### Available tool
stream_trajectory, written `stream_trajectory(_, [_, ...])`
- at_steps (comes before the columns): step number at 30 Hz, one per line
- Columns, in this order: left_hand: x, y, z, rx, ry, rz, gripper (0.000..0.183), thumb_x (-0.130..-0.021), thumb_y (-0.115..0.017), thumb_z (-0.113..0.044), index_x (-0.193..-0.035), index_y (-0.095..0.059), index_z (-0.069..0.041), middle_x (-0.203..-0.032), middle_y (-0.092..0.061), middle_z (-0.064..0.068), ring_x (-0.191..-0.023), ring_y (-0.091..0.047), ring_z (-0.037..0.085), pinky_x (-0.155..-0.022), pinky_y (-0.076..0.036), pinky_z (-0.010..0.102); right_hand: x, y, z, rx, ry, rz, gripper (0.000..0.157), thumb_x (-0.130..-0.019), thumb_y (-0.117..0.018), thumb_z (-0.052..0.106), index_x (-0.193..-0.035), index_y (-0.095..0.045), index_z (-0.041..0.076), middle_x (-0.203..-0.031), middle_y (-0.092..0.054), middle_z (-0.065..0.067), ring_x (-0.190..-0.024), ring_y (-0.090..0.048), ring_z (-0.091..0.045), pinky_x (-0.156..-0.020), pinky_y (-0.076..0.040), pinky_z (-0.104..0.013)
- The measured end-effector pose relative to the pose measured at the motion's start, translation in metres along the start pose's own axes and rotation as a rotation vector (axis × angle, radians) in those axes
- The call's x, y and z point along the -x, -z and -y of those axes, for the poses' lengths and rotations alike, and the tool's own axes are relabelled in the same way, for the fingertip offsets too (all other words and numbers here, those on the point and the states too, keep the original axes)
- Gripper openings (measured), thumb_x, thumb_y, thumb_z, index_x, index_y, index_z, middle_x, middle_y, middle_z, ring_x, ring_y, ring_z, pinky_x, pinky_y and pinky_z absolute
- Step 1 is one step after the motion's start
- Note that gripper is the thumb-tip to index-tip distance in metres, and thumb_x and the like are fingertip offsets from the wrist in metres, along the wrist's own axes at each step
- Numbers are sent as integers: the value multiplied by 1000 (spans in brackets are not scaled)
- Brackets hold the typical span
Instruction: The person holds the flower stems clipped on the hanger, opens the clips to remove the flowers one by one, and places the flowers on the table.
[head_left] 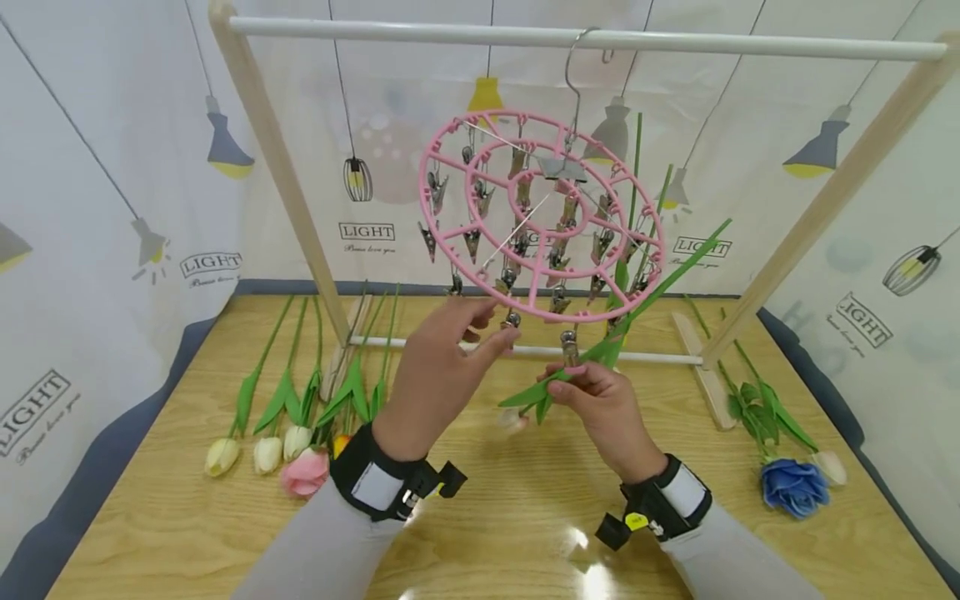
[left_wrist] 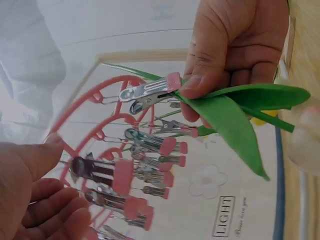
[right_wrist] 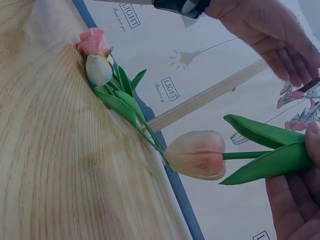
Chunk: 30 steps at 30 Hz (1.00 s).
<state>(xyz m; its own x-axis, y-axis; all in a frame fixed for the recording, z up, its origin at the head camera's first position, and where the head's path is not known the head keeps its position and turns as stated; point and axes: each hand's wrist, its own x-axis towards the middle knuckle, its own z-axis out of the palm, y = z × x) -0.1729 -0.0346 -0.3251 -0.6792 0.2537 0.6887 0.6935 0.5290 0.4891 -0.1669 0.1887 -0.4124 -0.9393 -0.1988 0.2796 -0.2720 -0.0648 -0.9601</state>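
A round pink clip hanger [head_left: 534,287] hangs by its metal hook, with metal clips around its rings. My right hand [head_left: 603,408] pinches a pale pink-white tulip [right_wrist: 197,155] by its stem and green leaves [left_wrist: 230,125]; the bloom points down and the stem rises past the hanger. One pink-tipped clip [left_wrist: 152,90] meets the tulip's stem beside my right thumb. My left hand [head_left: 446,362] is at the hanger's near rim, its thumb against the rim and its fingers loosely bent near another clip [left_wrist: 102,172].
A white rail [head_left: 450,33] on wooden posts bears the hanger. On the wooden table [head_left: 480,517], several tulips [head_left: 222,457] and a pink rose [head_left: 306,472] lie left. A blue rose [head_left: 795,487] and a white tulip [head_left: 828,468] lie right. Patterned cloth stands behind.
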Motion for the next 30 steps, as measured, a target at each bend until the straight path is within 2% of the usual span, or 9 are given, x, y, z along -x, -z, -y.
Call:
stream_trajectory(3, [2, -1, -11, -33, -67, -41, 35, -89, -62, -36, -113, -62, -11, -94, -61, 3, -85, -53, 8, -67, -52, 23, 1, -1, 0, -17, 16, 16, 17, -89, -62, 14, -97, -58, -1, -111, -66, -3, -107, -56, -31, -90, -51, -30])
stream_trajectory(6, [5, -8, -20, 49, -70, 14, 34, -89, -63, -33, -113, -62, -10, -95, -62, 4, -84, -54, 6, -68, -52, 20, 2, -2, -1, -5, 30, 15, 19, -88, -63, 13, -99, -59, -3, -109, -67, -4, -103, -58, -30, -86, -53, -29])
stream_trajectory(10, [9, -24, -22, 163, 25, 123, 41, -88, -62, -39, -120, -59, -14, -105, -63, 3, -93, -55, 4, -77, -53, 24, 2, -4, -1, 58, 43, 6, 19, -87, -64, 13, -99, -62, -2, -98, -70, 0, -91, -61, -24, -74, -54, -26])
stream_trajectory(13, [10, -36, -19, 270, 123, 183, 48, -86, -63, -44, -127, -55, -21, -113, -62, 0, -101, -55, 4, -84, -52, 31, 3, -5, 0, 94, 63, 18, 16, -87, -64, 14, -97, -64, 1, -92, -69, 4, -86, -60, -22, -69, -52, -26])
stream_trajectory(18, [10, -46, -15, 477, 286, 256, 49, -84, -64, -46, -129, -52, -31, -107, -64, -4, -97, -58, 6, -83, -53, 34, 4, -6, 2, 113, 103, 43, 15, -88, -63, 13, -102, -67, 9, -96, -70, 1, -87, -61, -25, -68, -53, -26])
stream_trajectory(20, [9, -47, -15, 548, 330, 258, 45, -85, -65, -41, -127, -55, -29, -104, -65, -2, -93, -60, 8, -80, -55, 35, 3, -7, 2, 109, 123, 55, 17, -88, -63, 12, -104, -67, 9, -99, -70, -1, -90, -61, -26, -70, -54, -27])
stream_trajectory(25, [6, -39, -25, 662, 374, 235, 34, -87, -65, -24, -120, -63, -15, -103, -68, 9, -89, -62, 13, -76, -56, 37, 3, -10, 3, 100, 149, 68, 15, -87, -64, 9, -102, -67, 7, -102, -70, -7, -93, -62, -30, -72, -56, -32])
stream_trajectory(30, [5, -34, -31, 671, 385, 235, 29, -88, -63, -20, -115, -65, -10, -102, -68, 13, -91, -62, 13, -79, -55, 35, 4, -10, 2, 108, 134, 61, 13, -87, -64, 10, -99, -67, 5, -103, -68, -16, -94, -62, -28, -73, -56, -32])
